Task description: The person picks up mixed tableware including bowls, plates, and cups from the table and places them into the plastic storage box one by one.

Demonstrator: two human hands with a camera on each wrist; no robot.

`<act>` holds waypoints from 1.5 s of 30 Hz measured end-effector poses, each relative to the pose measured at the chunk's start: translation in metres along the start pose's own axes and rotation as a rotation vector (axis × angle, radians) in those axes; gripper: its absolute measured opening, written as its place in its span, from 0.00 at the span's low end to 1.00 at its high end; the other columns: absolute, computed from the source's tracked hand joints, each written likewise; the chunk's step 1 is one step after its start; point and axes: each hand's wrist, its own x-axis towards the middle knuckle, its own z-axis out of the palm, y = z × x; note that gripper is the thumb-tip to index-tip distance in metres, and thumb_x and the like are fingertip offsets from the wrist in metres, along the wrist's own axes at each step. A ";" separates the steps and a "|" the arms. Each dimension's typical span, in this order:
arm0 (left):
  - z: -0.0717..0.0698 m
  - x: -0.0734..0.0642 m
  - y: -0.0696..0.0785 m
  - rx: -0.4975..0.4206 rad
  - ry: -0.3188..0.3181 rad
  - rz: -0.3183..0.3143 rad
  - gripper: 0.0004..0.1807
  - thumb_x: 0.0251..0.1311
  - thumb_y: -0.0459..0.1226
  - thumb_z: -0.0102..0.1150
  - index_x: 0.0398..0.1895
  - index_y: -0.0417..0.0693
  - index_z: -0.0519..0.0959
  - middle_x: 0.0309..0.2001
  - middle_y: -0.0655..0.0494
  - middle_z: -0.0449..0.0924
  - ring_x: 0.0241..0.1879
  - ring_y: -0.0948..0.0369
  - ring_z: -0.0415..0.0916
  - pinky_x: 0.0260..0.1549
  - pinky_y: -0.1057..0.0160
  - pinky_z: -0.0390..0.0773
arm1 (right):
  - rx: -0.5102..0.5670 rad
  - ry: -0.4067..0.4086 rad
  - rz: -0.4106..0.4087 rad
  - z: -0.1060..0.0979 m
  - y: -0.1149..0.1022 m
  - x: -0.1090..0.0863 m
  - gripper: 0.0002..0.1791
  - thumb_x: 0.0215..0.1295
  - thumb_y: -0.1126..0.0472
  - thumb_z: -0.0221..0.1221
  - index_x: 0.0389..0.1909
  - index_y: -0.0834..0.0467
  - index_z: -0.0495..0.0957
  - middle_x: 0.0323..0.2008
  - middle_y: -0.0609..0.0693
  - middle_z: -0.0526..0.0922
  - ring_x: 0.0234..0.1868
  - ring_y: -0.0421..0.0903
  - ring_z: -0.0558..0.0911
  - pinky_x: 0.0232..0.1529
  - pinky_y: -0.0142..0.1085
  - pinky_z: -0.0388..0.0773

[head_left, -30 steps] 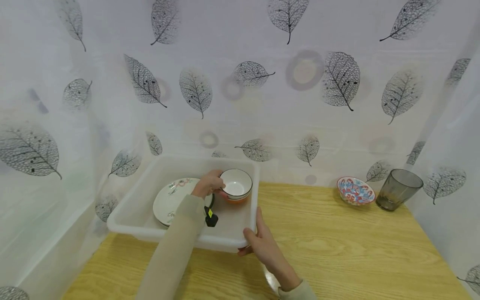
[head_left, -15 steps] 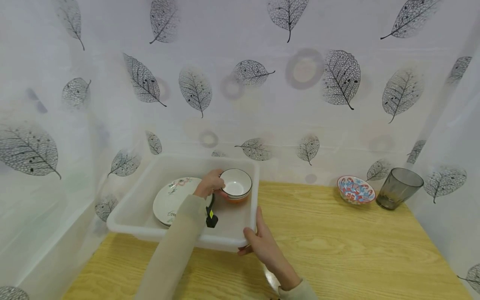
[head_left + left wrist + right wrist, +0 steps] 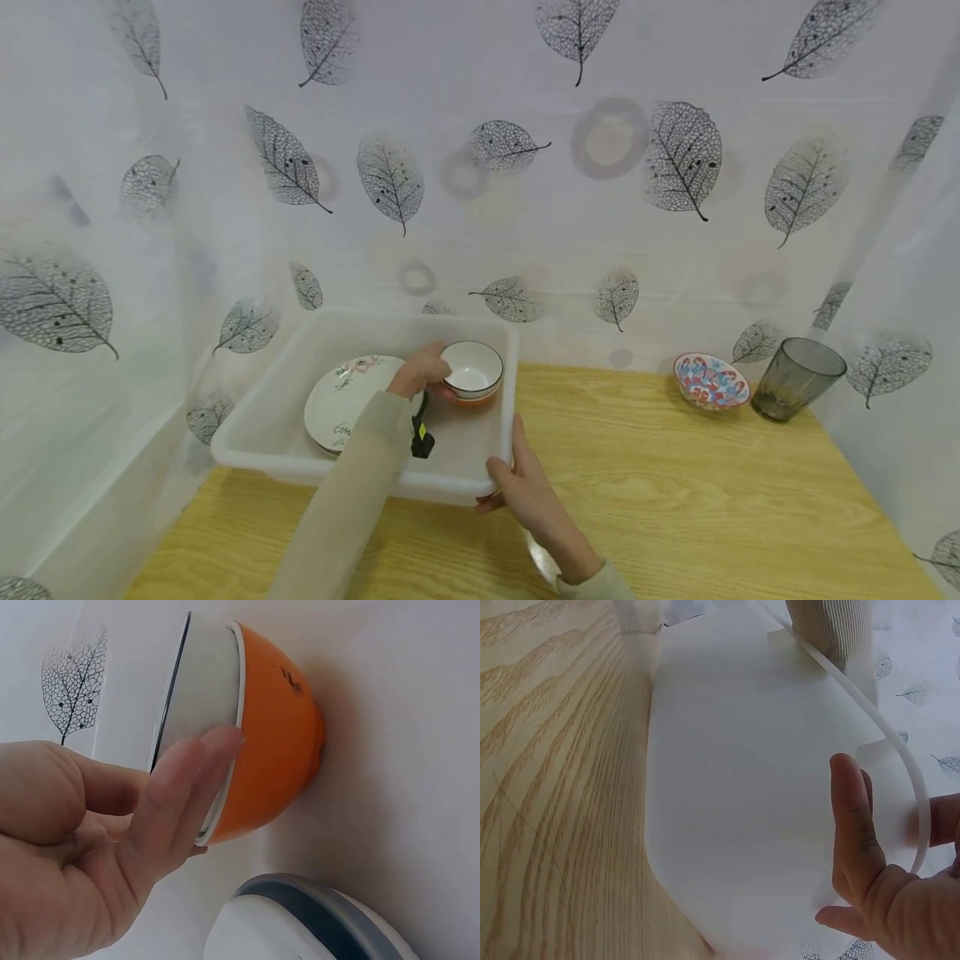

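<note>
In the head view a white plastic tub (image 3: pixel 300 472) stands on the wooden table. My left hand (image 3: pixel 423 371) reaches into it and pinches the rim of a white bowl (image 3: pixel 472 365) with a dark edge. That bowl sits nested in an orange bowl (image 3: pixel 277 735); in the left wrist view the thumb is at the white bowl's rim and fingertips lie against its outside, touching the orange bowl's edge. A floral plate (image 3: pixel 341 404) lies in the tub, partly hidden by the left forearm. My right hand (image 3: pixel 531 490) holds the tub's near right corner, its rim between thumb and fingers.
A patterned small bowl (image 3: pixel 711 382) and a grey drinking glass (image 3: pixel 798 379) stand at the table's back right. A leaf-print curtain (image 3: pixel 480 208) closes off the back and sides. Table top (image 3: pixel 675 500) extends right of the tub.
</note>
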 end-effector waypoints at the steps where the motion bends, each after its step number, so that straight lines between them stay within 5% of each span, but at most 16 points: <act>1: 0.000 0.000 0.000 -0.006 -0.005 -0.011 0.33 0.65 0.23 0.44 0.74 0.35 0.54 0.62 0.33 0.68 0.20 0.59 0.79 0.29 0.61 0.85 | 0.003 0.000 0.000 0.000 0.000 0.000 0.44 0.74 0.69 0.42 0.79 0.50 0.26 0.61 0.73 0.61 0.26 0.52 0.81 0.31 0.53 0.85; 8: 0.001 -0.002 0.002 -0.035 -0.029 -0.059 0.38 0.67 0.28 0.47 0.78 0.39 0.46 0.61 0.31 0.68 0.18 0.58 0.79 0.24 0.62 0.84 | 0.011 -0.003 -0.007 0.000 0.001 0.001 0.44 0.74 0.70 0.42 0.79 0.48 0.27 0.60 0.73 0.62 0.26 0.52 0.81 0.30 0.54 0.84; 22: 0.001 -0.001 0.001 -0.016 -0.041 -0.004 0.38 0.68 0.31 0.47 0.77 0.36 0.43 0.65 0.29 0.64 0.21 0.54 0.82 0.33 0.54 0.86 | -0.019 -0.017 -0.012 -0.002 0.003 0.001 0.43 0.73 0.70 0.42 0.79 0.46 0.30 0.59 0.75 0.62 0.27 0.52 0.81 0.30 0.54 0.84; 32: 0.004 0.004 0.001 0.194 0.052 0.053 0.33 0.71 0.34 0.43 0.76 0.34 0.49 0.66 0.32 0.65 0.19 0.57 0.79 0.30 0.55 0.85 | -0.009 -0.015 -0.022 -0.003 0.004 0.001 0.41 0.73 0.70 0.42 0.79 0.43 0.35 0.56 0.75 0.64 0.25 0.52 0.81 0.32 0.64 0.80; 37: 0.000 0.002 0.004 0.288 0.118 0.076 0.30 0.72 0.35 0.40 0.74 0.34 0.52 0.54 0.33 0.74 0.18 0.58 0.76 0.30 0.54 0.84 | -0.012 -0.019 -0.025 -0.003 0.004 0.001 0.41 0.74 0.69 0.42 0.79 0.44 0.34 0.57 0.75 0.63 0.26 0.52 0.81 0.31 0.61 0.82; 45: -0.004 0.001 0.010 0.252 0.291 0.155 0.32 0.65 0.29 0.39 0.74 0.39 0.56 0.53 0.38 0.77 0.24 0.59 0.77 0.20 0.66 0.73 | -0.010 -0.023 -0.020 -0.004 0.004 0.000 0.42 0.74 0.69 0.43 0.79 0.45 0.33 0.59 0.75 0.61 0.26 0.52 0.81 0.31 0.60 0.82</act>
